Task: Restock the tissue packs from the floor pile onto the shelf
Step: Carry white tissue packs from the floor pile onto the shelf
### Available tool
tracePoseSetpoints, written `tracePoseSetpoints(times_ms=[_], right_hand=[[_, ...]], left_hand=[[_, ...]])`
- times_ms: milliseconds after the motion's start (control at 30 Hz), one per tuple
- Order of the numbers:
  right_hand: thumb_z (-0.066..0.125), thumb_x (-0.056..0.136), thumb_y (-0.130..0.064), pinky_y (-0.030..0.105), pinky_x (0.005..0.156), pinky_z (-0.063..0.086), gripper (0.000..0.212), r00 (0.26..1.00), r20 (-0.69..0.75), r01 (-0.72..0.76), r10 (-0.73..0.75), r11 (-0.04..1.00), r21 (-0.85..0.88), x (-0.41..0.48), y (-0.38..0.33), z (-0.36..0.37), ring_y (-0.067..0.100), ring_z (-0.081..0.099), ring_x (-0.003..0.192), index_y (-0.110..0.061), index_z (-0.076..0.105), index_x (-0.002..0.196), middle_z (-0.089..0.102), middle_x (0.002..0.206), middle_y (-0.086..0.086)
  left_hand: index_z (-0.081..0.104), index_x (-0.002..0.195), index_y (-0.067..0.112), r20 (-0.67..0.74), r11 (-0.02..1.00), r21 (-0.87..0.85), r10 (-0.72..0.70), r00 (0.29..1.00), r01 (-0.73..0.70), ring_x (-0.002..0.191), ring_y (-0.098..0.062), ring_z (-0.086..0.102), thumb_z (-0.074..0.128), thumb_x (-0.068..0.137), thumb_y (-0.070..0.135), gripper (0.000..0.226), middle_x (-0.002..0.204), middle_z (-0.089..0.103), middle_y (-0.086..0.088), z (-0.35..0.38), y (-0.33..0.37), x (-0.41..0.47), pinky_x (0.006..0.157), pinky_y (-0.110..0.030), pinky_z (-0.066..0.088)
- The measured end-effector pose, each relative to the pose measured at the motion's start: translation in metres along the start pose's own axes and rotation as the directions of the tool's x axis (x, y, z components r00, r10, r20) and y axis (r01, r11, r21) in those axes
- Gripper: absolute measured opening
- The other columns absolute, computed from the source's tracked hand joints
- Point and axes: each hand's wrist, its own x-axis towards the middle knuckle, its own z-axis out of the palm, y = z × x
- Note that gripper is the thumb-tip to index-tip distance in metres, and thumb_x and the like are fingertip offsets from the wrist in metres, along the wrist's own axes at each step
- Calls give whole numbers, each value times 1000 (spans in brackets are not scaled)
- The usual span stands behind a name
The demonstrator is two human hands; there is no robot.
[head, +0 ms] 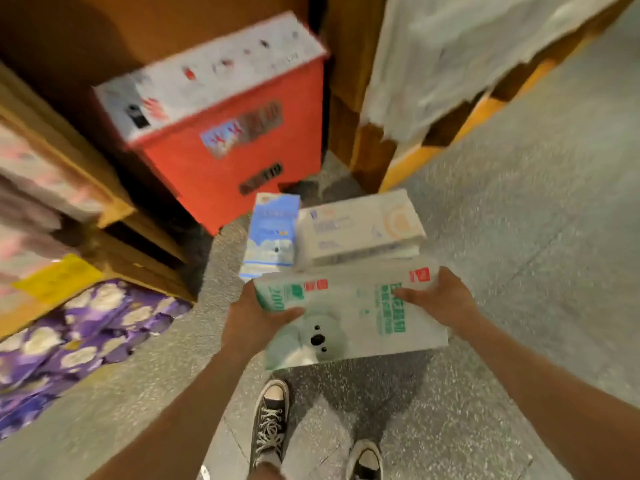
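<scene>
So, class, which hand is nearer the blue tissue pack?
Left. The left hand grips one end of the green koala pack, below the blue tissue pack in view; the right hand grips the opposite end, further right.

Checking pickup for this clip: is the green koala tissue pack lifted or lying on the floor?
Lifted. The left hand and right hand grip the pack at its ends; its shadow falls on the floor below.

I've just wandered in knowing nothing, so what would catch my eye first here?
First comes the koala tissue pack, white with green print, held up in the centre between the left hand and the right hand. Behind it stands a big red box, with a blue pack and a white pack on the floor in between. Purple packs are stacked low at the left.
</scene>
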Motion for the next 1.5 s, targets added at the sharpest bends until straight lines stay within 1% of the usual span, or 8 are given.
tracePoseSetpoints(times_ms=[233,333,500,600,833,1033,1267,1500], right_hand=[[84,63,-62,43,84,60,57,961,88,264,-262,964,-8,-161,-163,-107,11,72,90,-37,63,109,74,98,-12],[87,61,-51,47,87,60,51,922,153,355,-355,934,27,-223,-214,-130,8,74,91,-38,67,107,77,97,-15],[88,76,-25,28,73,54,29,794,295,540,-532,839,60,-341,-293,-120,-13,67,73,-34,66,91,73,76,-27],[88,74,-34,32,78,58,36,703,358,634,-614,770,76,-405,-319,-97,-1,71,86,-32,66,102,75,93,-18],[88,74,-32,47,86,60,48,438,524,782,-730,597,178,-604,-333,1,17,73,93,-20,66,115,76,104,-4],[87,73,-42,41,82,59,49,165,677,841,-717,461,282,-802,-297,104,15,71,91,-22,65,112,74,104,-6],[87,77,-22,26,66,52,38,-195,777,821,-598,334,463,-1023,-244,228,6,67,81,-16,63,106,72,96,-3],[89,70,-38,37,80,58,49,-563,733,747,-382,145,649,-1253,-181,374,12,71,89,-21,68,111,75,99,-6]], left_hand=[[44,107,26,-207,977,-199,-124,970,82,82,-14,54,87,65,51,66,95,57,9,-199,78,-203,66,-29,43],[48,109,30,-292,958,-271,-176,940,95,85,-16,64,88,58,56,70,98,65,9,-262,78,-277,75,-34,55],[49,112,25,-462,925,-363,-281,841,109,78,-11,59,90,59,52,72,96,62,8,-339,49,-413,55,-19,42],[54,112,26,-545,895,-433,-352,761,105,87,-13,66,90,51,59,78,101,67,8,-364,10,-490,67,-28,55],[55,124,28,-730,849,-521,-497,469,90,97,-12,66,92,54,53,83,112,68,8,-382,-98,-718,78,-30,55],[52,131,33,-777,803,-575,-595,205,155,93,-4,64,90,59,52,84,111,68,14,-367,-201,-937,69,-17,51],[51,132,37,-687,652,-725,-708,-163,223,92,-4,67,90,57,52,86,102,69,17,-329,-293,-1140,78,-29,58],[52,130,34,-450,461,-879,-718,-531,123,87,-2,65,92,57,49,85,98,67,16,-286,-385,-1300,73,-23,55]])
